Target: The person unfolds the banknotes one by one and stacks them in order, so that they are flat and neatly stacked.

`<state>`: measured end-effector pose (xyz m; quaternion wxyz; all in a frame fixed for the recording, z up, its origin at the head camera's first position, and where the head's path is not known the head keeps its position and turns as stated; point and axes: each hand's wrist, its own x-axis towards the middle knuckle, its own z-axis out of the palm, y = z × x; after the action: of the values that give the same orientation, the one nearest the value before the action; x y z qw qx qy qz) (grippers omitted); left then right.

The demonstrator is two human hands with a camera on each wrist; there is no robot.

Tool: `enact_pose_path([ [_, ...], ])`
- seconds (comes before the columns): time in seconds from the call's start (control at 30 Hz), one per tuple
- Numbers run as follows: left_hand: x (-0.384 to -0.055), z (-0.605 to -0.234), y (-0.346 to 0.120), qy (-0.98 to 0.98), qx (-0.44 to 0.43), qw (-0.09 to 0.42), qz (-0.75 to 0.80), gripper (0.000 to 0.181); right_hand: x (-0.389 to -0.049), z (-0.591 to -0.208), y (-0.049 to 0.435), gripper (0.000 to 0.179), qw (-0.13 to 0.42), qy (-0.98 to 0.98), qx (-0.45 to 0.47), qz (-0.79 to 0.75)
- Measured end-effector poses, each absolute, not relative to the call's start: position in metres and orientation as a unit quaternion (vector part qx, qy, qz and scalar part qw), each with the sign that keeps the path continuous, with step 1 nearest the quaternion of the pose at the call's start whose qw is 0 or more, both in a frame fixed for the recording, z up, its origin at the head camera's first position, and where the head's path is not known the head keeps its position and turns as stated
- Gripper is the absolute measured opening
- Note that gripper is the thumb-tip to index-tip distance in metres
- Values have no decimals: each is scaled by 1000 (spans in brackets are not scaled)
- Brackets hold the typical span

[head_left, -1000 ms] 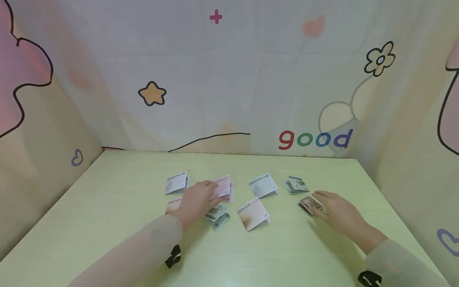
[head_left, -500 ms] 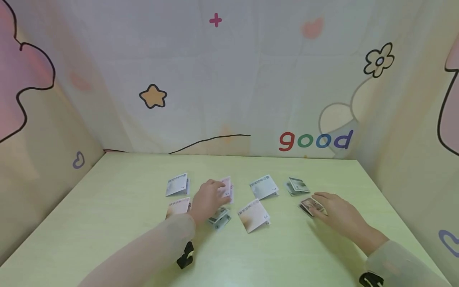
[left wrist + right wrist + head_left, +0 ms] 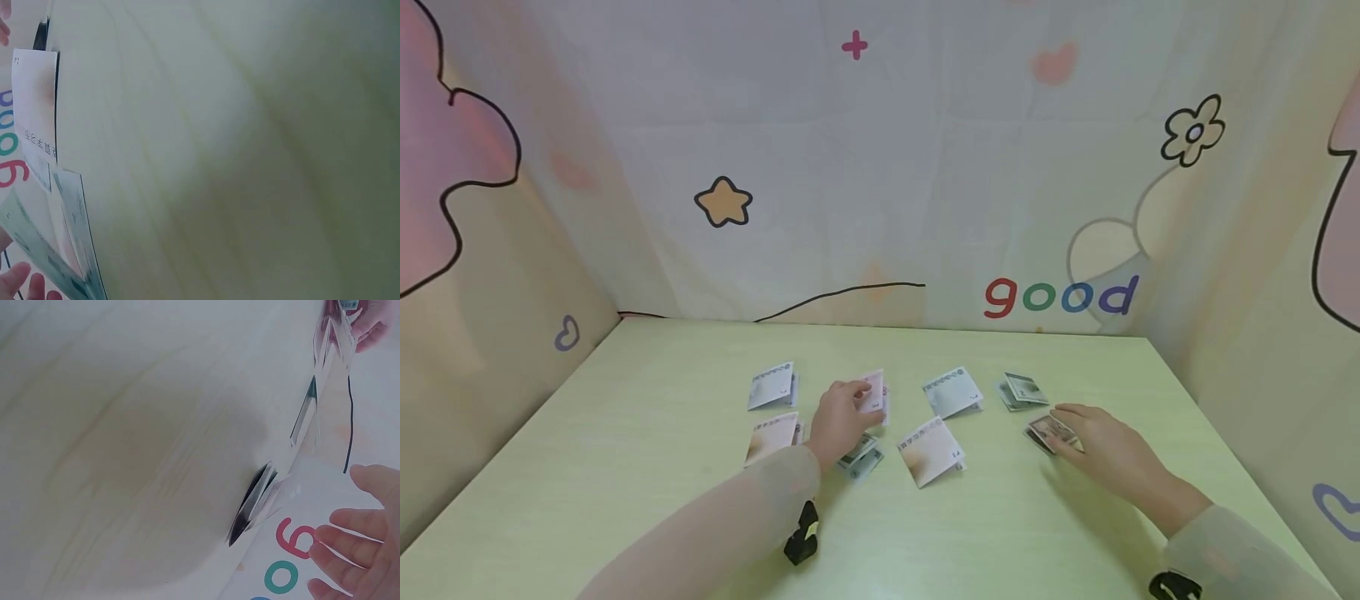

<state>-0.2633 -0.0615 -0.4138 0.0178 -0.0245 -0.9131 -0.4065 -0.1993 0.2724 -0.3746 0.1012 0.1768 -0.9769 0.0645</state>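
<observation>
In the head view my left hand (image 3: 839,420) curls its index finger and thumb about a pink folded banknote (image 3: 875,390), covering its left part. A green folded banknote (image 3: 861,457) lies partly under that hand, and fills the lower left of the left wrist view. To the right, my right hand (image 3: 1108,443) hovers at a brown folded banknote (image 3: 1049,431), its thumb overlapping the note in the head view. Its fingers (image 3: 350,540) are loosely spread in the right wrist view, with a dark-edged folded banknote (image 3: 253,500) standing apart from them.
More folded banknotes stand tented on the pale table (image 3: 625,442): a white one (image 3: 771,386) and an orange-tinted one (image 3: 772,437) at left, a white one (image 3: 951,392) and a pinkish one (image 3: 929,451) in the middle, a green one (image 3: 1022,390) at back right. A printed curtain (image 3: 880,183) encloses the table.
My left hand has shifted a little to the right across the pink banknote, uncovering more of the orange-tinted banknote at left. The right hand has stayed in place at the brown banknote.
</observation>
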Motion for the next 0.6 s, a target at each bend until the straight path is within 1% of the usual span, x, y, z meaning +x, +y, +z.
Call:
enact_pose_path([
  [0.2,-264,-412,-62,-897,-23,14,-440,27,-197,-373,272,44,94,-978,172,73],
  [0.5,-270,-405,-69,-890,4,43,-454,22,-196,-373,272,42,93,-978,171,76],
  [0.6,-274,-405,-73,-886,0,58,-460,20,-196,-373,272,42,91,-978,171,78],
])
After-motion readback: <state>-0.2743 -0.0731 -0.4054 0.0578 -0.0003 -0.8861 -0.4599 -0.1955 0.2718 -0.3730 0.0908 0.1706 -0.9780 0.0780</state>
